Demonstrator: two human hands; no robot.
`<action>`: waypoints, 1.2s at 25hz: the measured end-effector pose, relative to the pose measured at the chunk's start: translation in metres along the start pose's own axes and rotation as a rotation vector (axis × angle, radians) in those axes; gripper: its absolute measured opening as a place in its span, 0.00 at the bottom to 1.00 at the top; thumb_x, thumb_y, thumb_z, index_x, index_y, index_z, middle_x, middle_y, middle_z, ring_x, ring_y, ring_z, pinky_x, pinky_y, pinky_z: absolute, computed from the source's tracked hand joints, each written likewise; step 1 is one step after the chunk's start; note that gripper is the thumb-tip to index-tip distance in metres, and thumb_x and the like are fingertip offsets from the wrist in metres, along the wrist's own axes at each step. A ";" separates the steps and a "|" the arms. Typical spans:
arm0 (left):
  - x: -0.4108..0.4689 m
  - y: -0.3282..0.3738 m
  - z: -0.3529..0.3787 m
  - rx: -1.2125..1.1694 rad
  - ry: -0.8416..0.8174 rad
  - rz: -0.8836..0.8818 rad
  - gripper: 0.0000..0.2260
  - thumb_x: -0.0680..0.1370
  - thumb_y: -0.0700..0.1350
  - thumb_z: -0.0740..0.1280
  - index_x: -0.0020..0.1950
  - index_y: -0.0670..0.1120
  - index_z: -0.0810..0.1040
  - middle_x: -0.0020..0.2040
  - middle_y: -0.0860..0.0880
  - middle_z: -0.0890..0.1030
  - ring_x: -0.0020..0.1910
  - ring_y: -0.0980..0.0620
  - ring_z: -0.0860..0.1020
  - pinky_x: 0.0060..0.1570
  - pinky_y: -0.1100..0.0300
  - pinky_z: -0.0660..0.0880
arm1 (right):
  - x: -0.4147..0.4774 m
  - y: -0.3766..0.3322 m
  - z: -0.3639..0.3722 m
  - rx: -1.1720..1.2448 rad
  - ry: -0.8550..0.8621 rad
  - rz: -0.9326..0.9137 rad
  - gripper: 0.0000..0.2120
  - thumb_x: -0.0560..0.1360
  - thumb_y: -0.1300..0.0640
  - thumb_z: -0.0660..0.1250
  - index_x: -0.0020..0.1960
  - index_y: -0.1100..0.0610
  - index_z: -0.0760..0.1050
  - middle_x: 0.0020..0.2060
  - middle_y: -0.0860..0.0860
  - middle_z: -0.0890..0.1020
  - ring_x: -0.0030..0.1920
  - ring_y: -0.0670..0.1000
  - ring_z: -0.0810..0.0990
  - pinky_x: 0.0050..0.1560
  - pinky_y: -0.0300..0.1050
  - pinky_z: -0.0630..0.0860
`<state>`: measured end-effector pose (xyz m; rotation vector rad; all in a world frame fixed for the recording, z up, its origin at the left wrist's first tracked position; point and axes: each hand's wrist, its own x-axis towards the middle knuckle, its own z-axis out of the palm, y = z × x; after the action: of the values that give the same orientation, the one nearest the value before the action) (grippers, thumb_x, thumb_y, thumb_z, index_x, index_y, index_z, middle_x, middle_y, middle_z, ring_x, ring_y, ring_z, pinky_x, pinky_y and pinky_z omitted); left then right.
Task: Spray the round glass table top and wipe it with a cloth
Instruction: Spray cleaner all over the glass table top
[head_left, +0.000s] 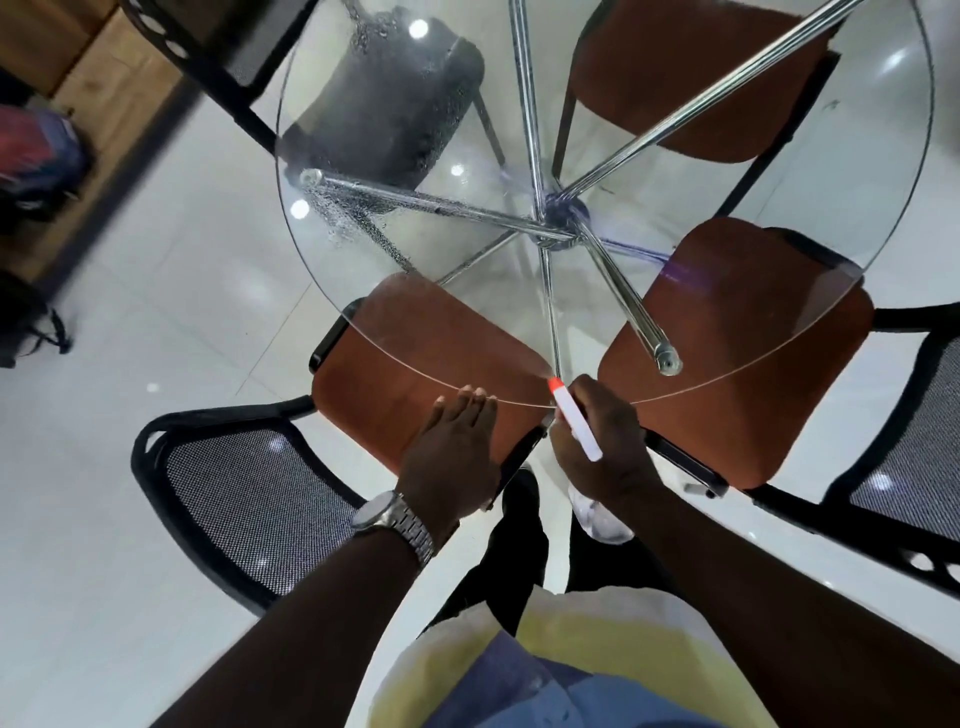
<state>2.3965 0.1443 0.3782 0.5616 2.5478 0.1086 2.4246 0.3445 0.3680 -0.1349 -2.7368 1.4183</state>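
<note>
Your left hand (453, 447) lies open, fingertips at the table (779, 182) rim. Beside it, your right hand (615, 452) grips the spray bottle (574, 422)

Behind the left hand (452, 447), the wrist wears a silver metal watch (393, 521) with a round pale dial and a link bracelet; both forearms are bare. The loose shirt (597, 649) is pale yellow and white with a light blue patch in the middle. Dark trousers (519, 551) run down to a black shoe (521, 488).
</note>
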 end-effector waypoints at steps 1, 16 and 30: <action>0.003 -0.001 -0.002 0.024 -0.019 0.012 0.36 0.78 0.50 0.64 0.83 0.43 0.57 0.83 0.45 0.60 0.83 0.49 0.54 0.81 0.50 0.49 | 0.005 -0.004 0.003 0.000 0.023 0.017 0.14 0.71 0.69 0.67 0.47 0.52 0.69 0.35 0.36 0.67 0.35 0.33 0.74 0.39 0.22 0.64; 0.023 0.017 -0.033 0.271 -0.129 0.063 0.36 0.81 0.57 0.60 0.81 0.36 0.57 0.76 0.40 0.71 0.77 0.43 0.66 0.81 0.47 0.53 | 0.016 0.005 -0.023 0.047 0.230 0.098 0.04 0.75 0.64 0.70 0.46 0.60 0.75 0.35 0.51 0.79 0.34 0.51 0.77 0.38 0.47 0.76; 0.033 0.051 -0.013 0.203 -0.073 0.176 0.33 0.80 0.52 0.64 0.81 0.40 0.60 0.81 0.39 0.62 0.80 0.42 0.62 0.80 0.48 0.55 | -0.016 0.027 -0.068 -0.089 0.284 0.168 0.07 0.74 0.64 0.70 0.45 0.55 0.73 0.31 0.40 0.70 0.33 0.40 0.76 0.36 0.25 0.65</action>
<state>2.3828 0.2054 0.3831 0.8519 2.4501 -0.1076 2.4484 0.4134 0.3848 -0.5376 -2.6013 1.2023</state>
